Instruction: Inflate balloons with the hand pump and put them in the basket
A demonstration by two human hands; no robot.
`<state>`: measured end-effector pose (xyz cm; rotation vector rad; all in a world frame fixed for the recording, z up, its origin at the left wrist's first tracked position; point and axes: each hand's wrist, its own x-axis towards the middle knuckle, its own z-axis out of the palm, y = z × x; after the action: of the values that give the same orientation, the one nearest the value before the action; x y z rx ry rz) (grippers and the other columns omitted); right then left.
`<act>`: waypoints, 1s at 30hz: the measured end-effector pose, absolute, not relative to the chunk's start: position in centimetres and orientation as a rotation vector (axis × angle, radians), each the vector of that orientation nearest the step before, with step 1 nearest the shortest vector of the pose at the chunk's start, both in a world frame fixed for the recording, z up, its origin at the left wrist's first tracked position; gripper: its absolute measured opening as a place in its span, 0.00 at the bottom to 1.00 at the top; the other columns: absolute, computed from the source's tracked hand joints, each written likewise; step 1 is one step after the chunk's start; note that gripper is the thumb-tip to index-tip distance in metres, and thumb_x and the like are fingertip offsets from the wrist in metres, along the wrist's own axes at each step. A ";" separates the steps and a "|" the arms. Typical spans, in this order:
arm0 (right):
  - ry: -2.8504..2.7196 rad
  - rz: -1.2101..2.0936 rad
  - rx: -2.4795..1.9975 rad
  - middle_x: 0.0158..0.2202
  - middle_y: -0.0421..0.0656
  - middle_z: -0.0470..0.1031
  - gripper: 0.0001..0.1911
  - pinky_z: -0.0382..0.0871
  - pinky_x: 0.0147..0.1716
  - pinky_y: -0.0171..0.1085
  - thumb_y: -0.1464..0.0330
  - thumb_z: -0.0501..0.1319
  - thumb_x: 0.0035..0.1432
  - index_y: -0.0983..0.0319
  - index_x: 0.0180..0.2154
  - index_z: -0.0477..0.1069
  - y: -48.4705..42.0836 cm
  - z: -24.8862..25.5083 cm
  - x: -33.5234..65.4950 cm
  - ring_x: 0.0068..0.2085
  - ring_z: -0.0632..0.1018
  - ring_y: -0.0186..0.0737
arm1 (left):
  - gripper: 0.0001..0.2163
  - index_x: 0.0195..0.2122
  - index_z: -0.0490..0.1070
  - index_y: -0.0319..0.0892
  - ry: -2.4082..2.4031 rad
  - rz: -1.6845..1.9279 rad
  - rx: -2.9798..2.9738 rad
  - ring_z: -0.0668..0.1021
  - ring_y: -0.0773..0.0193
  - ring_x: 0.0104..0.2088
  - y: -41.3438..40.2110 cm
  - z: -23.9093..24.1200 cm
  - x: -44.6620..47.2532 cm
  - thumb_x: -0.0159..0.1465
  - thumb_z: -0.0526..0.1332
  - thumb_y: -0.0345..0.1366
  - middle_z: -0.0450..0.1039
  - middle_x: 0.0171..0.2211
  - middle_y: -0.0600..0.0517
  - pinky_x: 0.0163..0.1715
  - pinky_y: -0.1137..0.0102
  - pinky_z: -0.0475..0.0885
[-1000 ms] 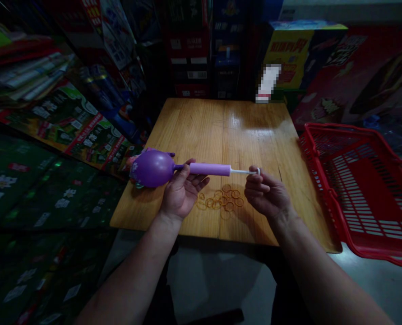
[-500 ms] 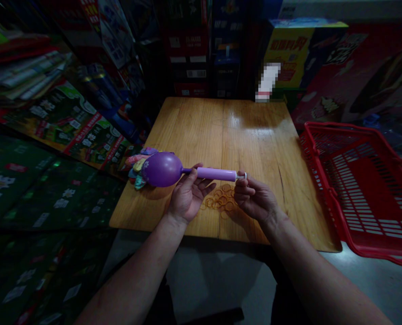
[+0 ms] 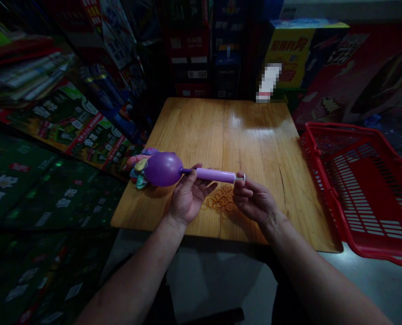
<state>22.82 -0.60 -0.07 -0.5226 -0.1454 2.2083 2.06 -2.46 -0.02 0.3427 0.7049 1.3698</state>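
Observation:
A purple balloon (image 3: 163,169), partly inflated, sits on the nozzle end of a lilac hand pump (image 3: 216,174) held level above the table. My left hand (image 3: 188,194) is closed round the balloon's neck and the pump's nozzle end, thumb on top. At the other end, my right hand (image 3: 255,197) pinches the white handle (image 3: 244,178), which is close to the pump's barrel. Beneath the pump lies a loose pile of orange-brown rubber bands (image 3: 219,201). Several uninflated balloons (image 3: 140,169) in mixed colours are bunched behind the purple one.
The wooden table (image 3: 201,126) has a red plastic basket (image 3: 336,194) beside its right edge. Green cartons (image 3: 62,189) are stacked along the left. Boxes (image 3: 190,49) and a yellow-and-blue carton (image 3: 288,49) stand behind the table. A pixelated pale patch covers something at the back right.
Hardly anything differs. My right hand and the pump handle have shifted very slightly to the left; my left hand, the balloon and the pump stay nearly where they were.

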 end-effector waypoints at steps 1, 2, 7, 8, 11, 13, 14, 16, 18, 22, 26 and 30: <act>-0.135 2.212 -0.519 0.29 0.35 0.75 0.06 0.65 0.22 0.24 0.75 0.62 0.63 0.62 0.42 0.72 -0.6 -0.1 22.8 0.21 0.67 0.22 | 0.12 0.50 0.75 0.46 0.705 1.374 0.340 0.80 0.55 0.51 -2.4 -0.1 2.3 0.66 0.65 0.40 0.80 0.48 0.45 0.54 0.54 0.73; -0.132 2.213 -0.522 0.29 0.35 0.75 0.06 0.64 0.22 0.23 0.75 0.62 0.63 0.62 0.42 0.72 -0.5 0.0 22.9 0.20 0.67 0.21 | 0.12 0.49 0.76 0.46 0.708 1.380 0.339 0.81 0.55 0.50 -2.3 0.0 2.3 0.66 0.65 0.40 0.81 0.47 0.45 0.54 0.56 0.73; -0.227 2.118 -0.539 0.25 0.32 0.72 0.06 0.61 0.20 0.23 0.76 0.59 0.65 0.61 0.39 0.72 0.2 1.9 24.9 0.18 0.63 0.21 | 0.10 0.46 0.77 0.45 0.737 1.477 0.340 0.81 0.57 0.48 -1.2 1.0 0.2 0.65 0.66 0.40 0.81 0.44 0.47 0.53 0.59 0.75; -0.235 2.085 -0.539 0.25 0.31 0.71 0.07 0.60 0.19 0.22 0.76 0.59 0.65 0.60 0.39 0.73 0.2 2.2 25.2 0.18 0.63 0.21 | 0.10 0.47 0.77 0.46 0.735 1.497 0.352 0.81 0.56 0.49 -1.2 1.2 -0.1 0.65 0.66 0.41 0.81 0.45 0.47 0.53 0.59 0.75; -0.215 2.078 -0.543 0.27 0.32 0.73 0.07 0.63 0.21 0.23 0.75 0.60 0.65 0.60 0.41 0.73 0.1 1.8 25.1 0.19 0.65 0.21 | 0.12 0.50 0.76 0.49 0.706 1.469 0.382 0.79 0.55 0.53 -1.7 1.2 -0.1 0.66 0.65 0.40 0.80 0.50 0.47 0.52 0.57 0.75; -0.193 2.146 -0.536 0.29 0.34 0.75 0.06 0.65 0.23 0.24 0.74 0.62 0.64 0.60 0.42 0.73 -0.2 1.0 24.3 0.21 0.67 0.22 | 0.13 0.52 0.75 0.49 0.685 1.402 0.377 0.78 0.53 0.55 -2.4 0.9 0.7 0.67 0.64 0.39 0.79 0.52 0.46 0.52 0.54 0.76; -0.180 2.176 -0.531 0.30 0.35 0.76 0.06 0.66 0.23 0.24 0.74 0.62 0.63 0.60 0.42 0.73 -0.4 0.6 23.9 0.21 0.67 0.22 | 0.13 0.53 0.75 0.49 0.679 1.376 0.372 0.78 0.52 0.55 -2.7 0.7 1.3 0.67 0.65 0.39 0.78 0.53 0.46 0.52 0.54 0.76; -0.151 2.201 -0.534 0.28 0.34 0.75 0.06 0.65 0.22 0.24 0.74 0.63 0.63 0.61 0.42 0.73 -0.6 0.1 23.2 0.20 0.66 0.22 | 0.14 0.53 0.75 0.49 0.678 1.355 0.368 0.78 0.52 0.56 -3.0 0.5 2.1 0.67 0.65 0.39 0.78 0.53 0.45 0.53 0.54 0.75; -0.137 2.193 -0.555 0.27 0.34 0.74 0.05 0.63 0.20 0.24 0.74 0.62 0.64 0.61 0.42 0.73 -0.6 0.2 23.0 0.19 0.65 0.22 | 0.14 0.53 0.75 0.48 0.694 1.366 0.368 0.79 0.53 0.54 -2.7 0.5 2.2 0.66 0.65 0.39 0.78 0.53 0.45 0.54 0.56 0.74; -0.194 2.134 -0.566 0.26 0.34 0.72 0.06 0.63 0.20 0.24 0.75 0.59 0.65 0.62 0.41 0.73 -0.1 1.6 24.3 0.19 0.65 0.22 | 0.14 0.52 0.75 0.47 0.714 1.433 0.375 0.80 0.55 0.53 -1.7 0.8 0.7 0.66 0.65 0.39 0.80 0.50 0.45 0.55 0.58 0.74; -0.164 2.064 -0.521 0.26 0.33 0.73 0.09 0.64 0.21 0.24 0.76 0.55 0.67 0.60 0.40 0.73 0.1 1.9 25.0 0.19 0.66 0.22 | 0.11 0.50 0.76 0.48 0.708 1.489 0.399 0.79 0.55 0.54 -1.6 0.9 -0.3 0.67 0.65 0.40 0.79 0.51 0.47 0.54 0.57 0.75; -0.192 2.175 -0.540 0.29 0.35 0.76 0.05 0.68 0.24 0.25 0.75 0.62 0.64 0.61 0.41 0.72 -0.5 0.7 23.8 0.22 0.69 0.23 | 0.13 0.52 0.75 0.49 0.707 1.366 0.383 0.79 0.52 0.53 -2.5 0.5 1.0 0.67 0.65 0.40 0.78 0.52 0.45 0.52 0.53 0.75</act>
<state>23.78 -0.48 0.66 -0.5397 -0.1922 2.1748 1.01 -2.52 0.50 0.3827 0.7069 1.3660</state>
